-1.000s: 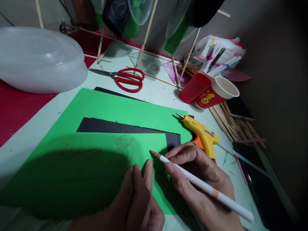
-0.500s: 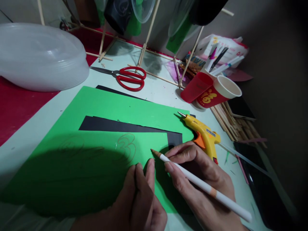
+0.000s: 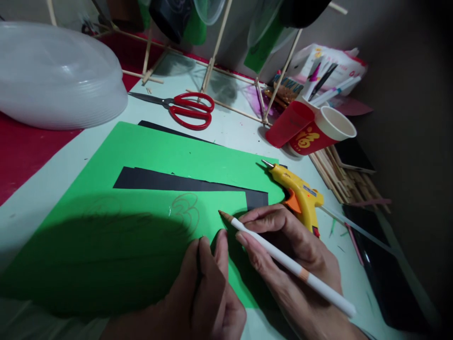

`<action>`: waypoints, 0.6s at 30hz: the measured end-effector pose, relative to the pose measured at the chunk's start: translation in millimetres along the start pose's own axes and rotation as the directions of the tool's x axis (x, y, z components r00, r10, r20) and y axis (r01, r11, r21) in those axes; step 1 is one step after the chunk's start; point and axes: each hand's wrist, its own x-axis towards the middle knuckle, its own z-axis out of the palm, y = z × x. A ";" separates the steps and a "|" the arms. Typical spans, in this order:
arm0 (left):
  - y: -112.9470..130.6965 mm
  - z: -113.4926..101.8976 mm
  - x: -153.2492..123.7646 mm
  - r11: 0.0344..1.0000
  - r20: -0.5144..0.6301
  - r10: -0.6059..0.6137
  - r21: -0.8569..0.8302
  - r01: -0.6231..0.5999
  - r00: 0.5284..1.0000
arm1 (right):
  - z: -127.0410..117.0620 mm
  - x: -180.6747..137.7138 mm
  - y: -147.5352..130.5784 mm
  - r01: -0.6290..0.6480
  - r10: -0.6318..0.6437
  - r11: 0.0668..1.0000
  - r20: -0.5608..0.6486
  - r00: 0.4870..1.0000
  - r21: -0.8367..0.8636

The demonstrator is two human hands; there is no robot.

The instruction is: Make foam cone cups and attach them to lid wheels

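My right hand (image 3: 290,264) grips a white pencil (image 3: 283,262), its tip just above the near green paper sheet (image 3: 116,245) beside a pencilled "3" (image 3: 186,212). My left hand (image 3: 201,293) lies on that sheet's lower edge with its fingers stretched forward and pressed together, holding the paper down. Black paper (image 3: 177,182) lies between the near sheet and a larger green sheet (image 3: 170,151) behind it. A yellow glue gun (image 3: 297,196) rests just beyond my right hand.
Red-handled scissors (image 3: 184,108) lie behind the sheets. A stack of clear plastic plates (image 3: 56,80) sits far left on a red cloth (image 3: 21,156). Red paper cups (image 3: 311,134), wooden sticks (image 3: 339,177) and a dark phone (image 3: 385,274) are at the right. A stick frame (image 3: 212,61) stands at the back.
The pencil tip has shifted slightly left and up along the green sheet. The left hand stays on the paper; the view has drifted a little.
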 end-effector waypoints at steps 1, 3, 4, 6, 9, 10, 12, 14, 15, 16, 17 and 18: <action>0.4 0.8 -0.2 1.000 -0.007 -0.002 0.001 0.002 1.000 | -0.1 -0.3 0.6 0.000 0.000 1.000 0.000 1.000 -0.006; 1.9 2.8 -0.8 1.000 -0.030 -0.018 0.001 0.018 0.999 | -0.2 -0.7 2.1 -0.005 0.005 1.000 0.005 1.000 -0.009; 3.0 3.7 -1.2 1.000 -0.040 -0.030 -0.003 0.030 0.999 | -0.3 -0.7 2.7 -0.007 0.007 1.000 0.004 1.000 -0.009; 5.4 4.9 -2.1 0.998 -0.060 -0.060 -0.019 0.059 0.996 | -0.4 -0.3 3.1 -0.013 0.012 1.000 -0.011 1.000 -0.005; 7.8 5.0 -3.2 0.997 -0.054 -0.080 -0.025 0.079 0.995 | -0.8 0.7 1.1 -0.011 0.011 1.000 -0.041 0.999 -0.011; 8.2 4.9 -3.5 0.997 -0.042 -0.072 -0.019 0.071 0.997 | -1.1 0.9 -0.1 -0.006 0.005 1.000 -0.044 0.999 -0.016; 8.9 4.9 -4.1 0.998 -0.023 -0.059 -0.003 0.059 0.998 | -2.0 0.9 -2.7 0.003 -0.004 0.999 -0.041 0.999 -0.035; 9.2 5.2 -4.8 0.999 -0.024 -0.051 0.005 0.051 0.998 | -3.0 0.7 -4.7 0.003 -0.005 0.999 -0.043 0.999 -0.053; 9.1 5.4 -5.1 0.999 -0.031 -0.048 0.008 0.049 0.998 | -3.4 0.5 -5.5 0.004 -0.006 0.998 -0.045 0.999 -0.057; 8.7 5.3 -5.4 0.999 -0.032 -0.040 0.005 0.040 0.999 | -3.8 0.4 -6.1 -0.003 0.000 0.998 -0.041 0.999 -0.063; 8.1 5.0 -5.7 1.000 -0.020 -0.021 -0.007 0.021 1.000 | -4.1 0.3 -6.6 -0.002 -0.001 0.998 -0.040 0.999 -0.065; 7.3 4.5 -6.1 1.000 0.000 -0.003 -0.027 0.003 1.000 | -4.3 0.4 -7.1 0.005 -0.008 0.998 -0.046 0.999 -0.066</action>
